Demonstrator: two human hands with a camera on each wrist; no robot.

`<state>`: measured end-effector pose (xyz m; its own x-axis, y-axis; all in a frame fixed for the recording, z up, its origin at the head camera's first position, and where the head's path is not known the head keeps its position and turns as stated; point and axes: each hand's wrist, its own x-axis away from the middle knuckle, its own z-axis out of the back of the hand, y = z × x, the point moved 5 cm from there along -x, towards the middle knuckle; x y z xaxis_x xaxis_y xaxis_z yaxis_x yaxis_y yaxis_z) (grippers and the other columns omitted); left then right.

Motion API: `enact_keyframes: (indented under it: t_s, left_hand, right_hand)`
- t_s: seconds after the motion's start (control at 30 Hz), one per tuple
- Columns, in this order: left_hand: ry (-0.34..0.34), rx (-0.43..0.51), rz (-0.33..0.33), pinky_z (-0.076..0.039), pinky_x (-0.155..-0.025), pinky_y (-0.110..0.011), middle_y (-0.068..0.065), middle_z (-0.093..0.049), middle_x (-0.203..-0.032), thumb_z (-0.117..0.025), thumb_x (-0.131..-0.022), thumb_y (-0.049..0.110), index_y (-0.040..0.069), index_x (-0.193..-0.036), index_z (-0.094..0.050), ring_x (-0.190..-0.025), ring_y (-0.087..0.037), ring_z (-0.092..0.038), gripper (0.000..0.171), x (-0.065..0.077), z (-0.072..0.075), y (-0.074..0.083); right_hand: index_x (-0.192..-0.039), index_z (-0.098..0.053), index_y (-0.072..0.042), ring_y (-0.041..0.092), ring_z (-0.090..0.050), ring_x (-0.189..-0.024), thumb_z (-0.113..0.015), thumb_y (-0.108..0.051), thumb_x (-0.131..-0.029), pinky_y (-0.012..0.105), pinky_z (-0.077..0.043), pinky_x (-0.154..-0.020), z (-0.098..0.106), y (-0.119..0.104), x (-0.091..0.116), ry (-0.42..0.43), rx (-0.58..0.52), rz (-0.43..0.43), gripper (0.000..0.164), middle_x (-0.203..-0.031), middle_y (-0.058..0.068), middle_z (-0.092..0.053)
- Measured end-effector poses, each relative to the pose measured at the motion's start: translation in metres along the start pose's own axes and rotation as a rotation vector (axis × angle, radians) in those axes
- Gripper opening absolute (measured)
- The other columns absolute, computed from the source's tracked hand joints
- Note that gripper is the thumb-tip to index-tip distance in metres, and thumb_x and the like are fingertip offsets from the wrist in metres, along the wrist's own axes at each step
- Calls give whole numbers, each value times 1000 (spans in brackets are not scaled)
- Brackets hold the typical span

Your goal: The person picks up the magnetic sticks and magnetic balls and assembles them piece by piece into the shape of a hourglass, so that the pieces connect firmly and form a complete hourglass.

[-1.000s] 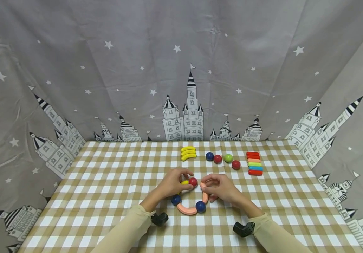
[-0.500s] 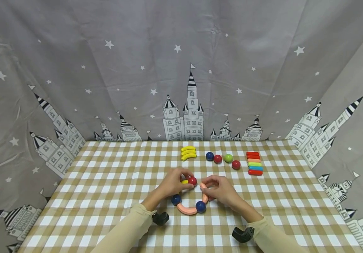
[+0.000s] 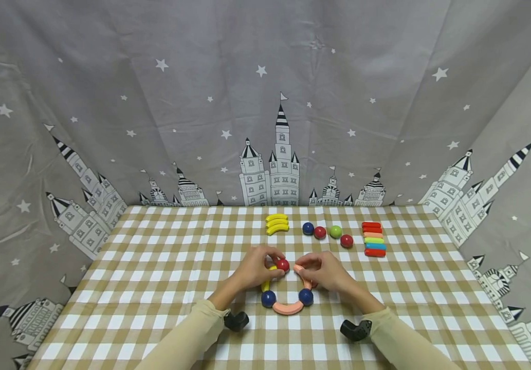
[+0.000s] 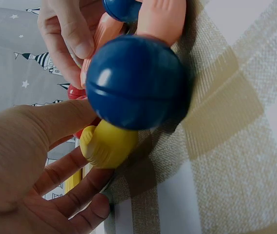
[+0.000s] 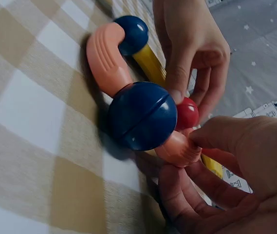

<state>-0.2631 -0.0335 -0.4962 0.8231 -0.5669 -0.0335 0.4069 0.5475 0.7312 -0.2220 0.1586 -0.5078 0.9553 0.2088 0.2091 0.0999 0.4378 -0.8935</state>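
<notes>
A chain of magnetic toy pieces forms a near ring on the table, with a gap at its far side. My left hand (image 3: 258,266) pinches its left end, at a red ball (image 3: 283,265) joined to a yellow curved rod (image 3: 265,285). The thumb and fingers of my right hand (image 3: 329,271) grip a peach curved rod (image 5: 179,150) at the other end. Between these run a left blue ball (image 4: 136,83), a near peach curved rod (image 3: 288,308) and a right blue ball (image 5: 143,116). The red ball and the right peach rod's tip face each other, apart.
Farther back lie several yellow curved rods (image 3: 276,224) in a stack. Right of them, loose blue, red and green balls (image 3: 335,232) form a row, then several coloured rods (image 3: 374,240) lie side by side. A checked cloth (image 3: 163,288) covers the table; a grey curtain hangs behind.
The near part of the chain, both blue balls and the peach rod between them, has swung to the right, so the ring stands more even. Both hands keep their hold, almost in place.
</notes>
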Motion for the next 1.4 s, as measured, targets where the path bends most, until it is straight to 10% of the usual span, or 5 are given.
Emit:
enact_keyframes:
  t_s: [0.4, 0.97, 1.4]
  left_hand:
    - [21, 11, -10, -46, -64, -25, 1, -71, -94, -86, -84, 14, 10, -108, -76, -74, -19, -59, 26, 1, 0, -2]
    - [16, 12, 14, -46, -64, -26, 2, -71, -97, -85, -85, 16, 13, -110, -76, -73, -15, -57, 27, 0, -1, -2]
    - [-1, 13, 31, -47, -66, -27, 3, -70, -99, -85, -86, 17, 12, -115, -74, -77, -16, -59, 31, 0, -1, -4]
  right_hand:
    - [-113, -77, -6, 13, -64, -79, -75, -13, -95, 26, -52, -64, 2, -11, -15, -32, 101, 127, 20, -107, 7, -75]
    - [-112, -77, -10, 15, -64, -81, -75, -11, -94, 29, -54, -67, 0, -10, -18, -33, 129, 76, 19, -107, 3, -75]
    - [-133, -62, -3, 19, -69, -87, -75, -9, -93, 27, -55, -70, 6, -5, 1, -101, 79, 163, 43, -118, 15, -70]
